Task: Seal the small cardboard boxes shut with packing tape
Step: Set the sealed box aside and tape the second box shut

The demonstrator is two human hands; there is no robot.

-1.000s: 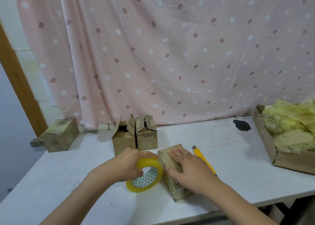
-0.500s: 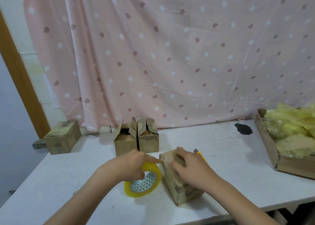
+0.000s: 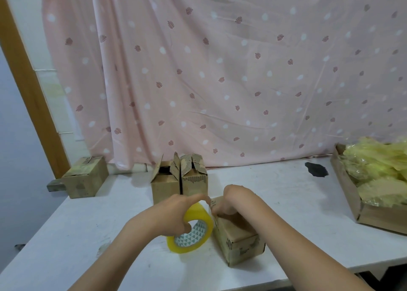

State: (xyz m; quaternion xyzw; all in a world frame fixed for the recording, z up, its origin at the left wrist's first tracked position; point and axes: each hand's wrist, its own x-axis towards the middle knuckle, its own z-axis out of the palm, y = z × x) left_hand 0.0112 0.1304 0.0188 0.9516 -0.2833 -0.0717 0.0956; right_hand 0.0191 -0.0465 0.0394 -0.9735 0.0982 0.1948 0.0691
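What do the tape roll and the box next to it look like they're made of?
The tape roll looks like glossy, translucent yellowish plastic film wound on a core with a printed triangle pattern. The box looks like matte brown corrugated cardboard; fluting seems to show at its flap edge.

Soft, even daylight is filling the scene; the white counter (image 3: 275, 202) is glowing without glare. Faint shadows are falling toward 9 o'clock. Wide-angle distortion is bending the edges, and fine detail is looking slightly soft.
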